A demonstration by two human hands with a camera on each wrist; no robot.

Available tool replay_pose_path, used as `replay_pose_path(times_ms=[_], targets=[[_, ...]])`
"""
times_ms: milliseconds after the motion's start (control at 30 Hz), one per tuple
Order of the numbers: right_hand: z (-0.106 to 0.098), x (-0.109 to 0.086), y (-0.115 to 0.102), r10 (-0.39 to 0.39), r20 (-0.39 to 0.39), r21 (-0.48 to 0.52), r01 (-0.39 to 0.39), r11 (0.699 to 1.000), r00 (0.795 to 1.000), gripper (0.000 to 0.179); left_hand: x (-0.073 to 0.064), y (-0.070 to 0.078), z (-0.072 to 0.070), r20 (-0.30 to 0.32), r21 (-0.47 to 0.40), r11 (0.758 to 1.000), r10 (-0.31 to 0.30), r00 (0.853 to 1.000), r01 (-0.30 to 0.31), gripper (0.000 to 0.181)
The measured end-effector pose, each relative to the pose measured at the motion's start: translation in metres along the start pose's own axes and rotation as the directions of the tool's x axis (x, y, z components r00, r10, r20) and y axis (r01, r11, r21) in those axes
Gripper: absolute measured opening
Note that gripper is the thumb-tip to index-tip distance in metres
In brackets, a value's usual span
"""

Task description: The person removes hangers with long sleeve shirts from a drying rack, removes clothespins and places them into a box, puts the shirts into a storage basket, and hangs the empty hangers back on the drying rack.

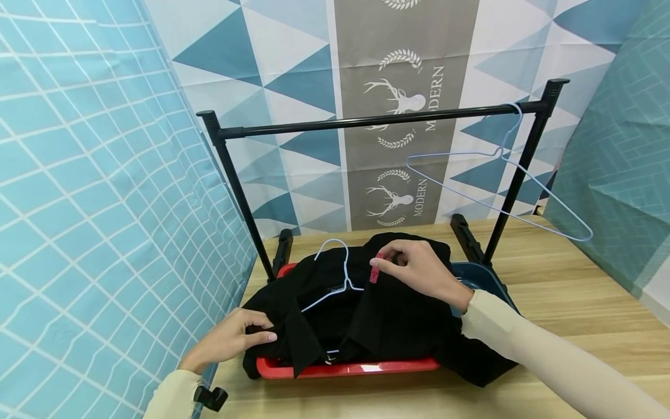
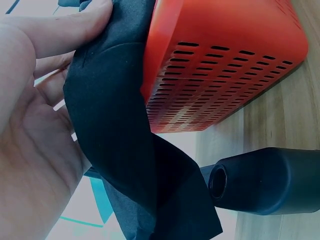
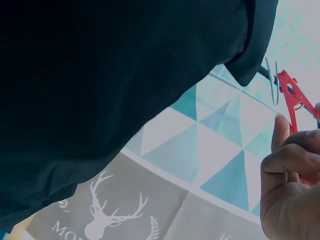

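A black collared garment (image 1: 413, 320) lies spread over a red basket (image 1: 361, 369), with a light blue hanger (image 1: 344, 280) inside its shoulders and the hook sticking up from the neck. At the garment's left side my left hand (image 1: 227, 338) holds the cloth between thumb and fingers. The left wrist view shows a fold of the black fabric (image 2: 112, 110) hanging past the palm, beside the basket's slotted wall. My right hand (image 1: 419, 269) pinches a red clothespin (image 1: 374, 271) just above the garment, right of the hook. In the right wrist view the clothespin (image 3: 291, 92) points away from the fingers.
A black rack's crossbar (image 1: 335, 123) spans behind the garment. On its right end hangs a second blue hanger (image 1: 455, 154). A dark blue basket (image 1: 484, 276) stands at the right, partly covered by the garment. All this is on a wooden table (image 1: 570, 297) with patterned cloth walls around.
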State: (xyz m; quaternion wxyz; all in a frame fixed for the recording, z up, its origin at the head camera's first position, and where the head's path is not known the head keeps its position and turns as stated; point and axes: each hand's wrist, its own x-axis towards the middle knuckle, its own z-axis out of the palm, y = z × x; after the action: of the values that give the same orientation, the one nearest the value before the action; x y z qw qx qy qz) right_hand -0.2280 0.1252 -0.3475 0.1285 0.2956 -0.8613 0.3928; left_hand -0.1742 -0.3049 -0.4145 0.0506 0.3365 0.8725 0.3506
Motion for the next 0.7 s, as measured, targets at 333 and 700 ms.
replay_pose_path(times_ms=[333,700], targets=[[-0.015,-0.011,0.017,0.121,-0.002,0.016,-0.121,0.993,0.993,0.032,0.000,0.000,0.000,-0.001,0.005,1.000,-0.015,1.000,0.015,0.013],[-0.033,-0.038,0.051,0.219,-0.022,-0.012,-0.220,0.976,0.975,0.034,0.001,0.005,-0.001,-0.015,-0.024,0.999,0.031,0.999,-0.031,0.013]])
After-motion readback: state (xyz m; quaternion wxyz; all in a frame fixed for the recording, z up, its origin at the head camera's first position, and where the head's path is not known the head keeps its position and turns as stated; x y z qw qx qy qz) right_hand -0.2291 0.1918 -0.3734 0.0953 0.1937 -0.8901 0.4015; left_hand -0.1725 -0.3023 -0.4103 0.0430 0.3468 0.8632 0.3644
